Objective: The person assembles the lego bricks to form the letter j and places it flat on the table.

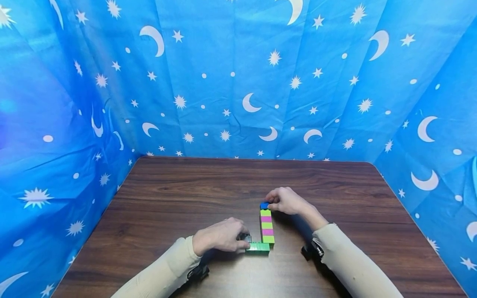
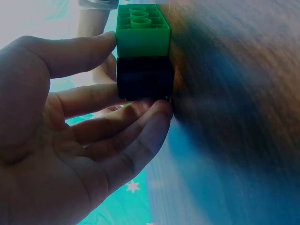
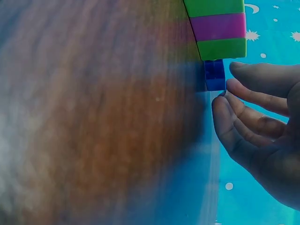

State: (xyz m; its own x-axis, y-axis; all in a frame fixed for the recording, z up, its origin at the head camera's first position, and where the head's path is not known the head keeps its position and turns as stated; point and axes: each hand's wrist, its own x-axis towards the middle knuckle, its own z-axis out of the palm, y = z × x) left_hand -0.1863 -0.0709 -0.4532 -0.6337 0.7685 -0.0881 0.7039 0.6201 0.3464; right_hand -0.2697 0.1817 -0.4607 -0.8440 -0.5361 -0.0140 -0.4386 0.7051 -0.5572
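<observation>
My left hand (image 1: 223, 236) holds a dark, nearly black toy brick (image 2: 145, 78) beside a long green brick (image 1: 258, 247). In the left wrist view the thumb is against the green brick's edge while the other fingers curl round the dark one. A row of alternating lime and pink bricks (image 1: 267, 226) lies on the table, its near end by the green brick. At the row's far end is a small blue brick (image 3: 215, 75). My right hand (image 1: 288, 200) has its fingertips around that blue brick, partly covering it in the head view.
The bricks are on a brown wood-grain table (image 1: 179, 186). Blue cloth (image 1: 223, 49) with white moons and stars hangs behind the table and along both sides. A dark device (image 1: 313, 250) is strapped to the right wrist, and another (image 1: 198, 272) to the left.
</observation>
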